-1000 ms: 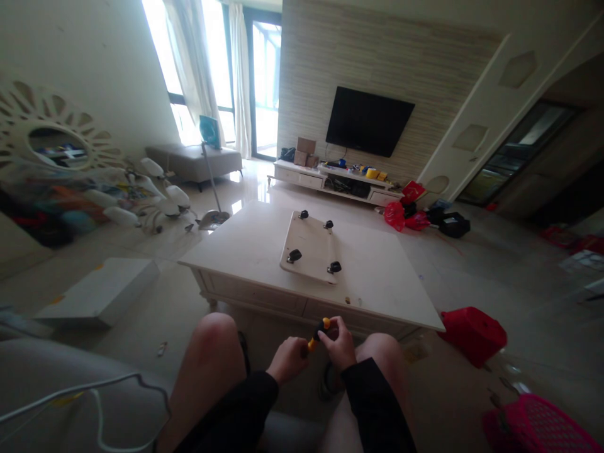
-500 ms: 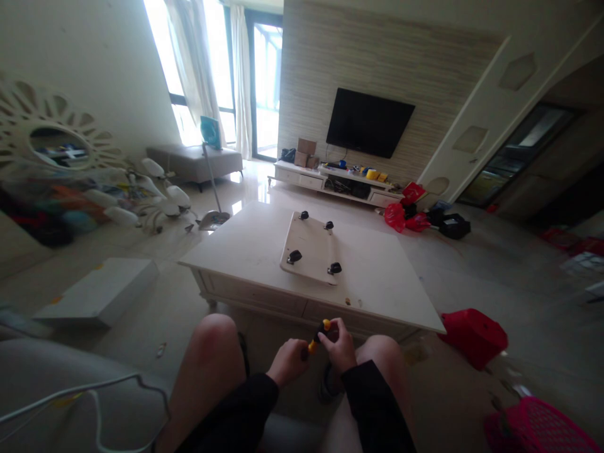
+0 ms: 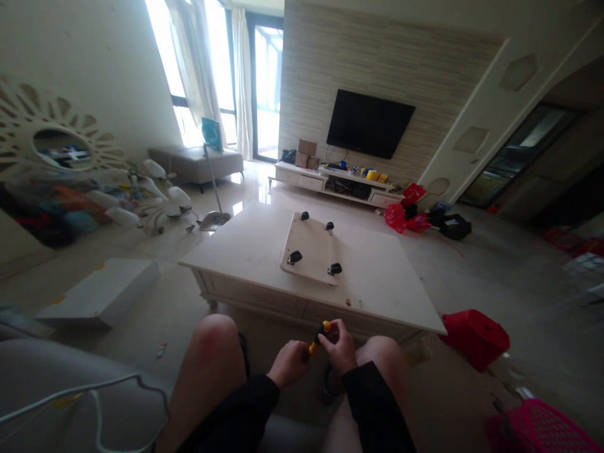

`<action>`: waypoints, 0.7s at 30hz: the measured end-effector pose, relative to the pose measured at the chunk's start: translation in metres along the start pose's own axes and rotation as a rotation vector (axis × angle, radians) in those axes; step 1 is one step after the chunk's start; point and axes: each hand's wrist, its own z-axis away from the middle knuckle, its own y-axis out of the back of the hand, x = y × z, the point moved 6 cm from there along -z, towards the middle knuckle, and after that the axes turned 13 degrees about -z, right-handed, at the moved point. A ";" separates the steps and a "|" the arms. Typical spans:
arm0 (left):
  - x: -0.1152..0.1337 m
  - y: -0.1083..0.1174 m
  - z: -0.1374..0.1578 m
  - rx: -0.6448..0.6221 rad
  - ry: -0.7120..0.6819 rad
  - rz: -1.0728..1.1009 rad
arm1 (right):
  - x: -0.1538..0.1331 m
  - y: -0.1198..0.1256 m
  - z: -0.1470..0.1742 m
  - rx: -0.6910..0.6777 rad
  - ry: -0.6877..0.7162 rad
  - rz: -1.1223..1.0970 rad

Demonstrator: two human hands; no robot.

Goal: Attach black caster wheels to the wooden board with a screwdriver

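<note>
Between my knees, both hands are closed on a yellow-and-black screwdriver [image 3: 319, 336], held at a slant. My left hand [image 3: 290, 363] grips its lower end, and the fingers hide the tip. The upper, black-and-yellow handle part is pinched by the fingers of my right hand [image 3: 340, 347]. Beyond the hands, an upturned cream board [image 3: 309, 248] with black caster wheels at its corners lies on the white coffee table [image 3: 377, 270]. Small brownish bits [image 3: 348, 302] lie near the table's front edge, too small to name.
A red stool or bucket [image 3: 476, 338] lies right of the table, with a pink basket [image 3: 542, 428] nearer me. To the left, a white box [image 3: 106, 289] sits on the floor, and a white cable [image 3: 94, 391] crosses the grey seat. A long-handled dustpan [image 3: 214, 220] stands behind the table.
Almost nothing differs. Both hands keep their hold on the screwdriver, and the whole view has shifted very slightly.
</note>
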 end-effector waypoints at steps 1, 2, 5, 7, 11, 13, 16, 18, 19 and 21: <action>0.000 -0.001 0.000 -0.003 -0.001 -0.004 | 0.000 0.000 0.000 0.001 0.001 0.002; -0.001 -0.001 0.000 -0.005 -0.003 -0.008 | -0.001 0.000 0.000 0.003 0.003 0.003; -0.002 -0.003 -0.001 -0.004 -0.008 -0.010 | -0.001 0.000 0.000 0.007 0.009 0.006; -0.002 -0.005 -0.001 -0.005 -0.009 -0.009 | -0.001 0.000 0.000 0.012 0.013 0.009; -0.003 -0.006 -0.002 0.001 -0.010 -0.019 | -0.001 0.000 0.000 0.013 0.019 0.015; -0.002 -0.006 -0.001 0.003 -0.010 -0.021 | -0.002 0.000 0.000 0.009 0.023 0.012; 0.000 -0.004 0.000 0.002 -0.017 -0.024 | -0.003 0.000 0.001 0.008 0.028 0.006; 0.001 -0.003 0.001 -0.002 -0.019 -0.027 | -0.003 0.000 0.001 0.011 0.033 0.005; 0.001 -0.003 0.000 -0.006 -0.018 -0.028 | -0.004 0.000 0.001 0.013 0.034 0.003; 0.000 -0.004 0.000 -0.010 -0.012 -0.031 | -0.004 0.000 0.001 0.017 0.037 -0.001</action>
